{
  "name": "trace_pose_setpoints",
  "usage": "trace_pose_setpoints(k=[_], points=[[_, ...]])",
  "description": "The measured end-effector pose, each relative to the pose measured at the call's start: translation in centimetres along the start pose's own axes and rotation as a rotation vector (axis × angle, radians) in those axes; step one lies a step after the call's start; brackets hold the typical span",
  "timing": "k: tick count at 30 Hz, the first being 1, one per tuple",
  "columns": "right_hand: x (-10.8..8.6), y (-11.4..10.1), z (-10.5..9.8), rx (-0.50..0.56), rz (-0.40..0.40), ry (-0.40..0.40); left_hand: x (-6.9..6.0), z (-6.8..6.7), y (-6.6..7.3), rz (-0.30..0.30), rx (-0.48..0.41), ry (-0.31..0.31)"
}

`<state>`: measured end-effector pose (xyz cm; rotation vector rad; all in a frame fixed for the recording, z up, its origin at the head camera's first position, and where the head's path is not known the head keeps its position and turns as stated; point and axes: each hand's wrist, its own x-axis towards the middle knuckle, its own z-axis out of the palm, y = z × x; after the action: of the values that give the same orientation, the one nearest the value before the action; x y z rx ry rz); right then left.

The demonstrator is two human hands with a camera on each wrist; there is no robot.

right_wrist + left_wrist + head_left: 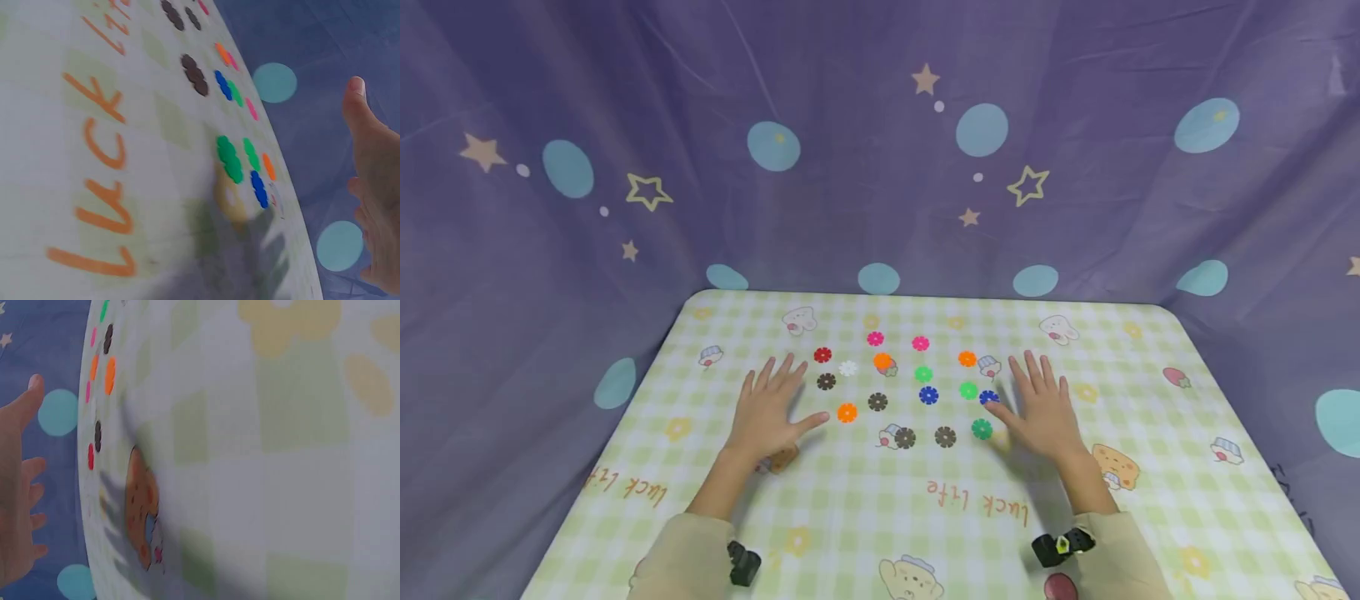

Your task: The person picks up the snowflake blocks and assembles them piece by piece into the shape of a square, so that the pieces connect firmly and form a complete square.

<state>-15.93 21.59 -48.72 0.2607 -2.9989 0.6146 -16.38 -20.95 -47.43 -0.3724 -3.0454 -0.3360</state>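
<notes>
Several flat, notched plastic discs shaped like snowflakes lie spread over the middle of the table. Among them are a red disc [822, 355], a white disc [847, 368], an orange disc [847, 412], a brown disc [877, 402], a pink disc [921, 343], a blue disc [928, 395] and a dark green disc [981, 429]. On the left side my left hand [769, 414] hovers with fingers spread, its thumb close to the orange disc. My right hand [1040, 408] hovers on the other side, fingers spread, its thumb tip overlapping a blue disc [988, 397] in the head view. Neither hand holds anything.
The table [820, 517] has a green checked cover with printed cartoons and lettering. Behind it and at both sides hangs a purple curtain [865, 167] with stars and teal dots. Black wrist cameras, left [744, 564] and right [1063, 546], sit at the beige sleeves.
</notes>
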Motion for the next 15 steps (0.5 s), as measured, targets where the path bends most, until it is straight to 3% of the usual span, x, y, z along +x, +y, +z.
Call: trace_pose_setpoints(k=[15], points=[[-0.6,-3.5,2.4,-0.001,-0.136,-0.065,0.1,2.6,2.5,0.094,-0.035,-0.038]])
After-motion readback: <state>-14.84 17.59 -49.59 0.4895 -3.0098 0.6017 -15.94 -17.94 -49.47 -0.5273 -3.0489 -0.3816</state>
